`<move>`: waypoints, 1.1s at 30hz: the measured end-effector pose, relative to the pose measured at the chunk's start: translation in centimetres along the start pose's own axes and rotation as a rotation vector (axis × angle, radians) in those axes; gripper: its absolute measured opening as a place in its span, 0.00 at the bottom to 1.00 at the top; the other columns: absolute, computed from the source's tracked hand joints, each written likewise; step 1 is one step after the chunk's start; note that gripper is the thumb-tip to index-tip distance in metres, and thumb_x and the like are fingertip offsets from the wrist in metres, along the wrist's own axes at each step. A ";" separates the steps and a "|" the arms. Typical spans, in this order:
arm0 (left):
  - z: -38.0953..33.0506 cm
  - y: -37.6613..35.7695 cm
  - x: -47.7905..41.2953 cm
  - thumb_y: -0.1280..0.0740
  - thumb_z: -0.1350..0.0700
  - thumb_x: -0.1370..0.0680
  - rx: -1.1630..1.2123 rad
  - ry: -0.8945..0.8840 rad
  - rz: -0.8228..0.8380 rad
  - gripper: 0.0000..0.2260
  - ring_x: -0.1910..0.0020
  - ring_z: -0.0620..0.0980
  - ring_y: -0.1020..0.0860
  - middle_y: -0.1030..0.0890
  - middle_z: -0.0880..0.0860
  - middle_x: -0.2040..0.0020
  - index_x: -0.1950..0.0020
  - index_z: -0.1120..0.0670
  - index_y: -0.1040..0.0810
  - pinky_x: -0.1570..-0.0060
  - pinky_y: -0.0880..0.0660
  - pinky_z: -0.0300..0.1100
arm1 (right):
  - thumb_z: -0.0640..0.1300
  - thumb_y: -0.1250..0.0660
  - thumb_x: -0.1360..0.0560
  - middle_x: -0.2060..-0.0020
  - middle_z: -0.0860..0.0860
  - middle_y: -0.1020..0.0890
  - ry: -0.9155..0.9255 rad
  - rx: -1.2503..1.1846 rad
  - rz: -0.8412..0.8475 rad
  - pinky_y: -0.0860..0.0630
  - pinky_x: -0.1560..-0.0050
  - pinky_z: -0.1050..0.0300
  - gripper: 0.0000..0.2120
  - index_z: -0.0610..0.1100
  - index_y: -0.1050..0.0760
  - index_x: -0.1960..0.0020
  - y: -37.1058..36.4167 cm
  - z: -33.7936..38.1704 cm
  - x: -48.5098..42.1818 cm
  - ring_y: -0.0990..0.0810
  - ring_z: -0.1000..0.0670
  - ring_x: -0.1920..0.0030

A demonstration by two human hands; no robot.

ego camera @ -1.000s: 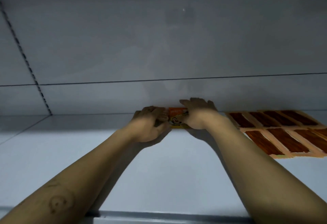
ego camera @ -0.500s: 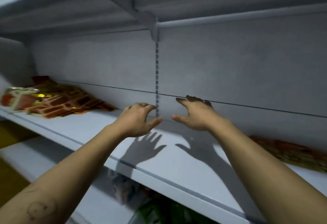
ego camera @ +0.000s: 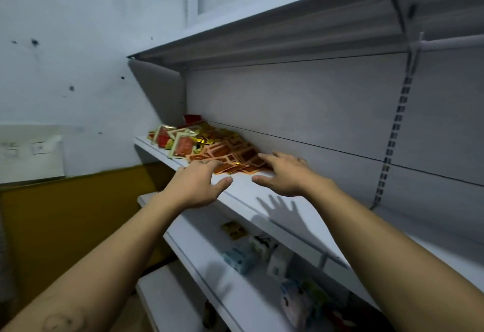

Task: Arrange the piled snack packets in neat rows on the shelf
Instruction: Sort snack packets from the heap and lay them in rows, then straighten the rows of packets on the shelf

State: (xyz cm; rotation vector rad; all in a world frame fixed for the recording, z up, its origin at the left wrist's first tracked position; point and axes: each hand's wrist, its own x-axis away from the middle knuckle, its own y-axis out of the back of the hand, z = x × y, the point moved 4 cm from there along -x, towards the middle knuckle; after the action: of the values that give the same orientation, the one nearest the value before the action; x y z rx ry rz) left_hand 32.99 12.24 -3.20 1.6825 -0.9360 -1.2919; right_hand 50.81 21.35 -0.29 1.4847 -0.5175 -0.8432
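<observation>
Starting at the far left of the frame, a pale wall point(ego camera: 65, 43) flecked with dark specks runs down to a yellow band point(ego camera: 65, 213). Left of centre, the pile of snack packets point(ego camera: 209, 148) lies in a loose heap on the white shelf point(ego camera: 243, 195), toward its left end and against the back panel point(ego camera: 301, 101). The red-and-cream packets are at the left, the orange and gold ones to the right. My left hand point(ego camera: 195, 186) reaches palm down to the heap's near edge, fingers spread and holding nothing. Just right of it, at centre, my right hand point(ego camera: 285, 174) is likewise splayed and empty, with its fingers over the heap's right edge. Whether either hand's fingertips actually touch a packet I cannot tell. Lower centre, blurred boxes point(ego camera: 241, 255) sit on the lower shelf point(ego camera: 199, 261). At the right, a slotted upright point(ego camera: 395, 132) climbs the back panel.
</observation>
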 end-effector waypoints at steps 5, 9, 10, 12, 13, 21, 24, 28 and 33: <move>6.1 -0.4 -0.9 0.44 0.34 0.20 -0.010 0.113 -0.010 0.28 0.26 0.52 0.35 0.29 0.50 0.26 0.23 0.46 0.36 0.31 0.34 0.56 | 0.67 0.42 0.22 0.20 0.47 0.48 0.087 0.003 0.021 0.50 0.24 0.39 0.36 0.56 0.49 0.20 -1.7 5.1 -5.8 0.48 0.44 0.21; 9.9 -1.4 -2.8 0.44 0.34 0.20 -0.042 0.162 0.007 0.29 0.26 0.53 0.35 0.29 0.51 0.26 0.23 0.46 0.36 0.30 0.34 0.56 | 0.66 0.42 0.22 0.20 0.47 0.47 0.121 0.017 0.042 0.49 0.25 0.39 0.36 0.55 0.49 0.20 -3.4 7.0 -11.1 0.47 0.43 0.21; 10.9 -1.8 -3.6 0.44 0.34 0.20 -0.051 0.173 0.010 0.29 0.25 0.53 0.35 0.30 0.51 0.25 0.23 0.45 0.37 0.30 0.35 0.56 | 0.66 0.42 0.22 0.20 0.47 0.47 0.129 0.016 0.045 0.48 0.25 0.40 0.36 0.55 0.49 0.20 -3.9 7.3 -12.6 0.46 0.42 0.22; 13.0 -2.5 -5.5 0.44 0.34 0.20 -0.071 0.191 0.019 0.29 0.25 0.53 0.35 0.31 0.52 0.25 0.23 0.45 0.37 0.29 0.36 0.56 | 0.66 0.41 0.22 0.20 0.47 0.47 0.147 0.011 0.053 0.47 0.25 0.39 0.36 0.55 0.48 0.20 -4.9 7.9 -15.9 0.45 0.42 0.22; 14.0 -2.9 -6.6 0.43 0.34 0.21 -0.081 0.198 0.023 0.29 0.25 0.53 0.35 0.31 0.52 0.25 0.23 0.46 0.36 0.29 0.36 0.56 | 0.66 0.41 0.22 0.20 0.48 0.47 0.154 0.011 0.056 0.46 0.26 0.39 0.36 0.55 0.48 0.20 -5.5 8.0 -17.6 0.45 0.42 0.22; 22.5 -5.8 -18.1 0.41 0.36 0.20 -0.159 0.249 0.088 0.28 0.27 0.55 0.33 0.30 0.53 0.26 0.24 0.47 0.35 0.32 0.32 0.55 | 0.66 0.38 0.24 0.20 0.43 0.50 0.113 0.068 0.050 0.50 0.24 0.38 0.38 0.55 0.48 0.20 -6.8 5.9 -32.6 0.50 0.40 0.21; 25.1 -6.6 -21.6 0.39 0.38 0.20 -0.170 0.250 0.065 0.27 0.29 0.55 0.31 0.29 0.52 0.26 0.24 0.47 0.35 0.34 0.29 0.55 | 0.66 0.39 0.23 0.21 0.44 0.47 0.139 0.095 0.019 0.47 0.25 0.38 0.37 0.53 0.47 0.20 -7.1 6.5 -37.1 0.47 0.40 0.22; 27.8 -8.3 -24.7 0.37 0.40 0.20 -0.150 0.249 0.095 0.26 0.32 0.54 0.28 0.28 0.51 0.28 0.24 0.48 0.35 0.38 0.26 0.53 | 0.65 0.38 0.23 0.20 0.44 0.48 0.186 0.129 0.029 0.51 0.24 0.37 0.35 0.55 0.44 0.21 -9.7 8.9 -40.7 0.51 0.40 0.21; 30.8 -10.0 -28.6 0.37 0.40 0.20 -0.096 0.243 0.092 0.25 0.35 0.53 0.25 0.26 0.51 0.30 0.26 0.49 0.34 0.41 0.24 0.52 | 0.63 0.37 0.23 0.24 0.45 0.36 0.224 0.122 -0.017 0.41 0.27 0.41 0.32 0.53 0.38 0.23 -11.8 11.9 -44.0 0.40 0.42 0.25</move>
State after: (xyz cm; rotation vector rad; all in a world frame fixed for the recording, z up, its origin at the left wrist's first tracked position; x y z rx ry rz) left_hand -2.06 37.31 -6.21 1.6579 -0.7845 -1.0282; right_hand 12.14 48.13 -2.62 1.6735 -0.3948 -0.6569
